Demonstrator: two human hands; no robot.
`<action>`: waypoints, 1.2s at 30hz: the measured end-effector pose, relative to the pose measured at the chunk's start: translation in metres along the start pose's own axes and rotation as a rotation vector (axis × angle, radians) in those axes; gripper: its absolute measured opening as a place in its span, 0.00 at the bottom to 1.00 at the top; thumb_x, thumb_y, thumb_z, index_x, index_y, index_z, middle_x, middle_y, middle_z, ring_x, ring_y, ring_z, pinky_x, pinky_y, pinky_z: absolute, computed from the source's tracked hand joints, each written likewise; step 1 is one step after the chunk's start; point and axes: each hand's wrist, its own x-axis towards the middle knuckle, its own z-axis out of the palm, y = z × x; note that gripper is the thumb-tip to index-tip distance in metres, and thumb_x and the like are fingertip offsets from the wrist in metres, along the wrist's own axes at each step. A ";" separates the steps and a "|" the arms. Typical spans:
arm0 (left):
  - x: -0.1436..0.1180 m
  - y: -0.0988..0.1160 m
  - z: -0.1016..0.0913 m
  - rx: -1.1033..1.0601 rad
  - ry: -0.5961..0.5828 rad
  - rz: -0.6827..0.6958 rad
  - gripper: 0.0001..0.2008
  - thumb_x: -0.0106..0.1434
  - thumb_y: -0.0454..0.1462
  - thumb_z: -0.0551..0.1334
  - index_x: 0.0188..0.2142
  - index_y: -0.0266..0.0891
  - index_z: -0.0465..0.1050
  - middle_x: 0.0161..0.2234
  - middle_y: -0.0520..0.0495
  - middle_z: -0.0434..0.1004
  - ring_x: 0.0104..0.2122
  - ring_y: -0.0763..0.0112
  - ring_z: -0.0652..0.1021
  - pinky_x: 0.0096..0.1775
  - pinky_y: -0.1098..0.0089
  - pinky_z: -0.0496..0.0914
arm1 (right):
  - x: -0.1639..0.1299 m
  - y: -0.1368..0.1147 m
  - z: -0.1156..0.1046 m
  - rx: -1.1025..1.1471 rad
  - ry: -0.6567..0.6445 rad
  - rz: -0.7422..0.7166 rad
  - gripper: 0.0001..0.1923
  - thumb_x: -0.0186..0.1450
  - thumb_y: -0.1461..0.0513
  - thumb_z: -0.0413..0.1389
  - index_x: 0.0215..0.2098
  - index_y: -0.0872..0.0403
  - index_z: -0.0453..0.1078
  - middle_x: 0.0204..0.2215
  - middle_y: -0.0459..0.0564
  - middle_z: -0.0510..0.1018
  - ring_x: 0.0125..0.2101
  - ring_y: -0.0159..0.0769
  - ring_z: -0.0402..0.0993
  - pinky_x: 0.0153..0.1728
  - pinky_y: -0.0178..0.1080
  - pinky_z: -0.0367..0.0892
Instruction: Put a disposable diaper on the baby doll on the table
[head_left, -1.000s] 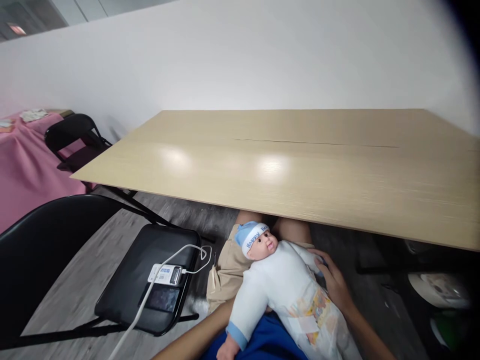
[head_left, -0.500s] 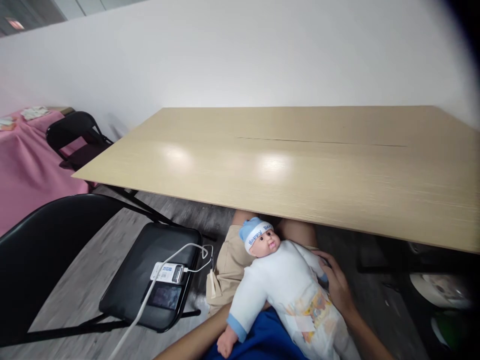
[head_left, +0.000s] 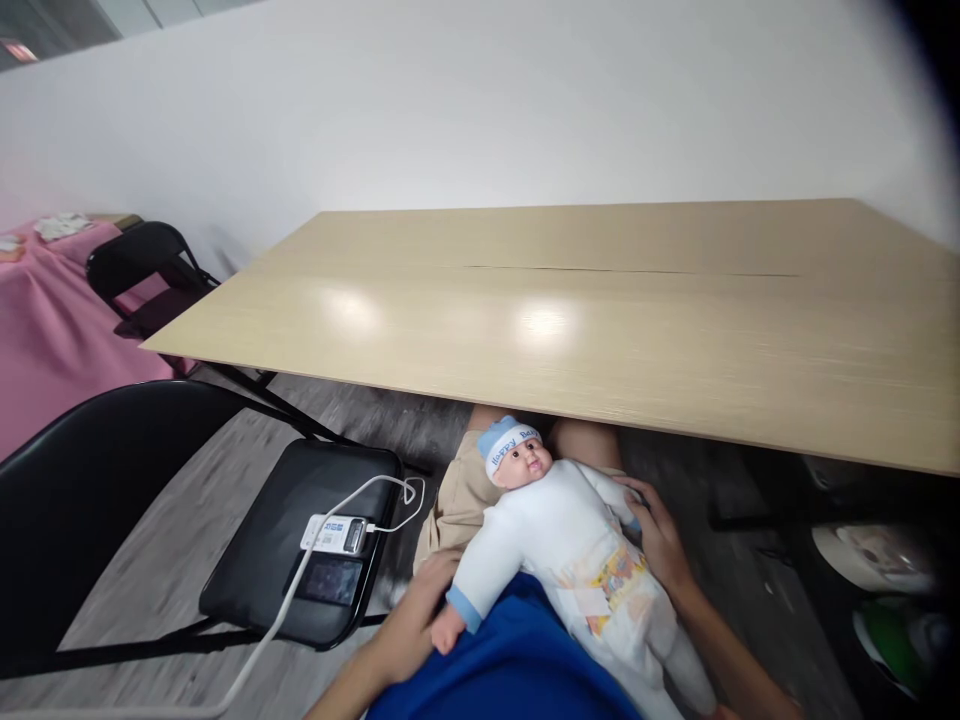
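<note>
A baby doll (head_left: 555,545) lies face up across my lap. It wears a white suit with blue cuffs and a light blue "Happy Baby" cap (head_left: 510,445); a printed diaper (head_left: 611,590) is around its hips. At the doll's arm on the right of the view, my right hand (head_left: 664,535) is closed around the sleeve end, fingertips over it. My left hand (head_left: 420,610) is beside the doll's other cuff, above my beige shorts (head_left: 457,500). Its fingers are blurred and partly hidden behind the sleeve, so their grip does not show.
A wooden table (head_left: 420,310) extends over my knees. To the left, a black folding chair (head_left: 255,540) holds a phone (head_left: 330,580) and a white device (head_left: 335,534) with a cable. Pink cloth (head_left: 60,320) hangs further left. Dark-edged items, partly unclear, lie at lower right.
My left hand has come out from behind the doll to beside its cuff. The doll and my right hand appear slightly higher and further left in view; the camera has also shifted.
</note>
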 end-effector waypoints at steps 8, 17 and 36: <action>-0.135 -0.134 -0.025 0.687 0.421 -0.646 0.29 0.77 0.54 0.52 0.70 0.50 0.74 0.74 0.38 0.69 0.71 0.40 0.72 0.69 0.43 0.67 | 0.017 0.001 0.015 0.048 -0.013 -0.067 0.23 0.73 0.40 0.58 0.52 0.47 0.80 0.55 0.55 0.85 0.59 0.56 0.78 0.63 0.56 0.69; -0.148 -0.171 -0.021 0.795 0.307 -0.696 0.31 0.79 0.54 0.49 0.76 0.57 0.68 0.80 0.43 0.60 0.75 0.43 0.67 0.68 0.44 0.66 | 0.029 0.005 0.024 0.093 -0.005 -0.095 0.24 0.72 0.40 0.58 0.51 0.48 0.80 0.54 0.55 0.86 0.58 0.55 0.78 0.61 0.53 0.71; -0.161 -0.191 -0.005 0.840 0.300 -0.636 0.35 0.80 0.53 0.46 0.80 0.47 0.62 0.80 0.37 0.60 0.74 0.42 0.67 0.70 0.41 0.64 | 0.030 0.014 0.020 0.087 0.017 -0.096 0.21 0.72 0.43 0.60 0.51 0.48 0.81 0.53 0.54 0.87 0.56 0.53 0.80 0.58 0.52 0.72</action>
